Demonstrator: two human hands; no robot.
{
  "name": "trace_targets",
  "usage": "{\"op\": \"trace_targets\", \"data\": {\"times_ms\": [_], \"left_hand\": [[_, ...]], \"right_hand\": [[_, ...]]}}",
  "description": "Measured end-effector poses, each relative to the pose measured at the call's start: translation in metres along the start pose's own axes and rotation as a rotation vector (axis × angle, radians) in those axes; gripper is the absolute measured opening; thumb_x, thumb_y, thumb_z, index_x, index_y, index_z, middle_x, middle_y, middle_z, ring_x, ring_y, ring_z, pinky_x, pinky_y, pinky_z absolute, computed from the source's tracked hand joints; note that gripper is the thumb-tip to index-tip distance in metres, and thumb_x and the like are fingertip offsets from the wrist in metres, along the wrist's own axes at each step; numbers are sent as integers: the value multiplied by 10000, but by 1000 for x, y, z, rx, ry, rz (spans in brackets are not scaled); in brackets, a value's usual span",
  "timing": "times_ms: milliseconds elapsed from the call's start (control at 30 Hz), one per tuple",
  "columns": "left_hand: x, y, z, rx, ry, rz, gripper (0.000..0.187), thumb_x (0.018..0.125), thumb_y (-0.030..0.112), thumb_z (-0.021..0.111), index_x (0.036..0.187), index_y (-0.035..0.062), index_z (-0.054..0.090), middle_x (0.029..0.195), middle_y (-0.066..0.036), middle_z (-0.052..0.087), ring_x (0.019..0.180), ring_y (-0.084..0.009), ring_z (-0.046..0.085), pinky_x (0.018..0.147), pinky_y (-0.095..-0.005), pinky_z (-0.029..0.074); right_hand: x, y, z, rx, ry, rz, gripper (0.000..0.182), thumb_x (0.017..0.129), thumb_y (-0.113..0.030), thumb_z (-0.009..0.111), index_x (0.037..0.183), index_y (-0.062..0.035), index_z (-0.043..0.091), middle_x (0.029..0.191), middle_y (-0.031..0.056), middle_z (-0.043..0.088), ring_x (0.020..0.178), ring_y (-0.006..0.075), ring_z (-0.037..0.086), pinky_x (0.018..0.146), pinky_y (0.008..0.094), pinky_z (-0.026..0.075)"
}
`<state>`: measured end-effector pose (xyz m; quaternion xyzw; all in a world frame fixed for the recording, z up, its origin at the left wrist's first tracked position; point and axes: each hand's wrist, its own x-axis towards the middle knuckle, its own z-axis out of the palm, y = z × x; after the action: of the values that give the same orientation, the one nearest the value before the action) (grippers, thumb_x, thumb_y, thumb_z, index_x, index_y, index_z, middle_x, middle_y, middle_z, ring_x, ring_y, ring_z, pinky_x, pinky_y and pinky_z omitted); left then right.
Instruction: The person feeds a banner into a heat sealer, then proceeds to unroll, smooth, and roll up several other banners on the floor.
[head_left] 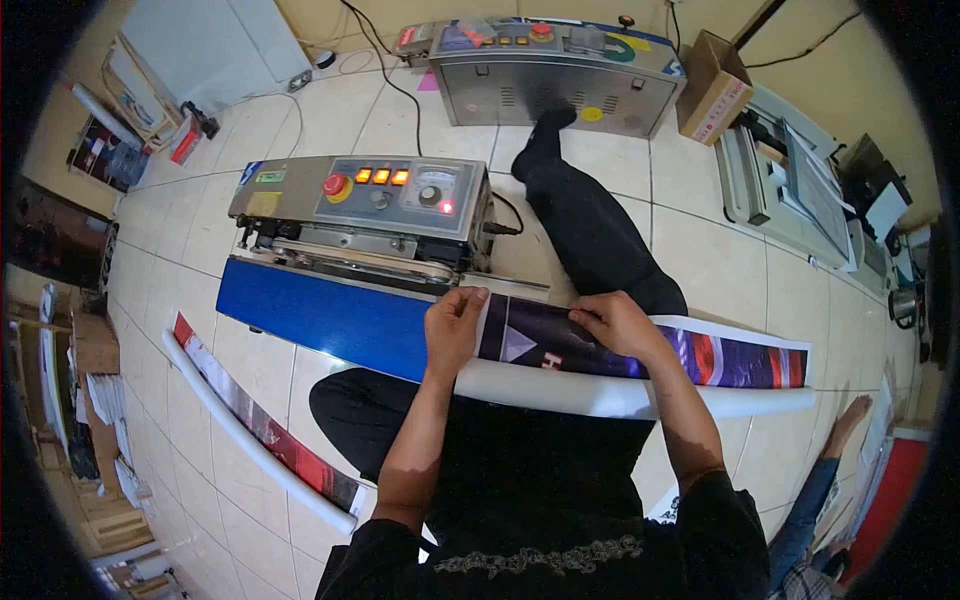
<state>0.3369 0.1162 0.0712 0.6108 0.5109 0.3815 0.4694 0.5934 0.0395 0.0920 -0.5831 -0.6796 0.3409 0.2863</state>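
Head view, print (600, 364) purple-blk w/ red, wht edge, part rolled

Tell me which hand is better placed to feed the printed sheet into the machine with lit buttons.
Probably the left hand: it pinches the printed sheet at the end nearest the machine, while the right hand holds its edge farther away.

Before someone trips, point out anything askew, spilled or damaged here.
Nothing looks spilled or damaged. A partly rolled banner lies slanted on the tiles at the left, and a black cable trails behind the lit machine; both might catch a foot.
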Motion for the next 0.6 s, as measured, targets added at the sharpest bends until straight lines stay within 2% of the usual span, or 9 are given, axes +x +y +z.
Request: {"op": "trace_targets", "data": {"times_ms": [100, 167, 233, 300, 333, 433, 600], "left_hand": [[-1, -5, 2, 0, -4, -36, 224, 945, 203, 683, 917, -19, 693, 714, 40, 599, 662, -28, 471, 585, -215, 398], [1, -16, 5, -109, 30, -21, 206, 947, 183, 679, 928, -22, 696, 733, 30, 622, 681, -30, 496, 607, -208, 413], [2, -21, 4, -84, 21, -44, 195, 948, 167, 676, 933, -26, 695, 741, 22, 634, 681, -32, 505, 609, -209, 421], [1, -22, 5, -45, 31, 11, 199, 946, 171, 679, 932, -26, 695, 739, 25, 631, 675, -32, 502, 604, -208, 417], [0, -22, 7, -60, 41, -29, 200, 946, 172, 679, 933, -27, 698, 735, 25, 629, 671, -31, 500, 599, -208, 413], [-2, -18, 5, -74, 39, -3, 205, 945, 178, 682, 930, -26, 699, 725, 25, 623, 669, -30, 498, 594, -208, 410], [0, -19, 8, -50, 55, -45, 197, 932, 166, 693, 932, -30, 706, 717, 17, 624, 666, -36, 498, 589, -215, 411]], "right_hand": [[-16, 21, -9, -54, -58, 78, 166, 913, -177, 624, 969, -33, 685, 840, 200, 674, 782, 382, 664, 703, 441, 515], [-27, 37, -18, 11, -59, 32, 148, 917, -155, 620, 953, -22, 673, 811, 201, 664, 743, 373, 658, 680, 422, 510], [-39, 47, -28, 17, -92, 100, 152, 925, -157, 620, 967, -20, 672, 797, 200, 658, 696, 348, 645, 658, 396, 503], [-49, 53, -34, 71, -102, 126, 163, 935, -164, 618, 985, -20, 675, 784, 195, 652, 661, 304, 634, 637, 368, 493], [-50, 53, -36, 28, -123, 109, 159, 942, -153, 626, 981, -5, 666, 747, 153, 642, 647, 219, 596, 633, 336, 479], [-52, 47, -52, 94, -212, 133, 151, 942, -149, 627, 973, -7, 665, 724, 132, 632, 641, 181, 575, 622, 326, 469], [-40, 60, -46, 113, -240, 203, 178, 943, -175, 621, 965, -5, 670, 696, 131, 619, 605, 180, 540, 607, 322, 465]]}}
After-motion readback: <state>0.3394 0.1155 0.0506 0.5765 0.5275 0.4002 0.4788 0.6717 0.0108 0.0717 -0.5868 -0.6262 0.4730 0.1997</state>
